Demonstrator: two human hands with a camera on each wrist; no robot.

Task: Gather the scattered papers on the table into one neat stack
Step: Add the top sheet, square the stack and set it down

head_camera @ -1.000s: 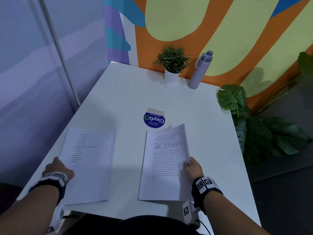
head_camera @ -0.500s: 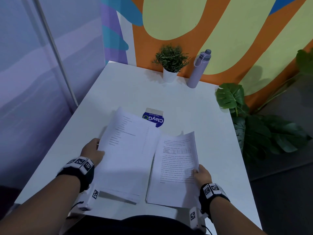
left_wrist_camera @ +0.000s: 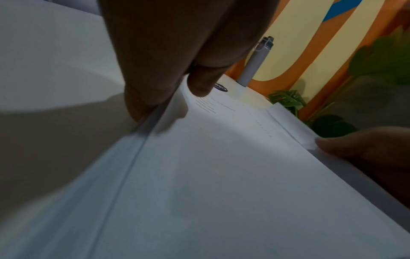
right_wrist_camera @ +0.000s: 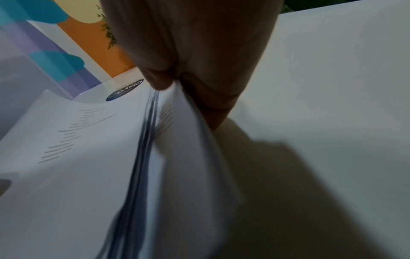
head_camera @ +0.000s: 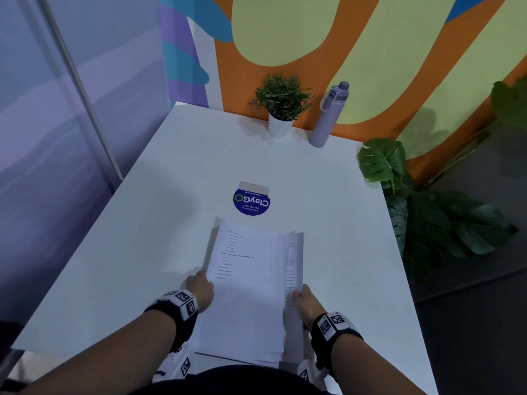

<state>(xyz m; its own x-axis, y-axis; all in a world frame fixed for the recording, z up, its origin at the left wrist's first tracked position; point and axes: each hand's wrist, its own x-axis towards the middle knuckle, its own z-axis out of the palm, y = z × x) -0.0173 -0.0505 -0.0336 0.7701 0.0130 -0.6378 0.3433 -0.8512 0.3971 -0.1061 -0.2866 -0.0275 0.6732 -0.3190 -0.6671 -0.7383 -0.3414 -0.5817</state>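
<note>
Two bundles of printed white papers now overlap near the table's front edge. The left bundle (head_camera: pixel 245 283), headed by a contents-like page, lies over the right bundle (head_camera: pixel 295 260), of which only a strip shows. My left hand (head_camera: pixel 201 287) pinches the left bundle's left edge, thumb on top (left_wrist_camera: pixel 199 82). My right hand (head_camera: pixel 303 302) pinches the right bundle's right edge, its sheets (right_wrist_camera: pixel 177 140) fanned and lifted. The papers (left_wrist_camera: pixel 221 175) fill the left wrist view.
A round blue sticker (head_camera: pixel 251 201) lies on the white table (head_camera: pixel 142 266) just beyond the papers. A small potted plant (head_camera: pixel 281 108) and a lilac bottle (head_camera: pixel 328 115) stand at the far edge. Large leafy plants (head_camera: pixel 427 209) stand off the table's right side.
The left hand has carried its bundle rightward from the table's left side onto the right bundle. The right hand has kept its hold and shifted slightly.
</note>
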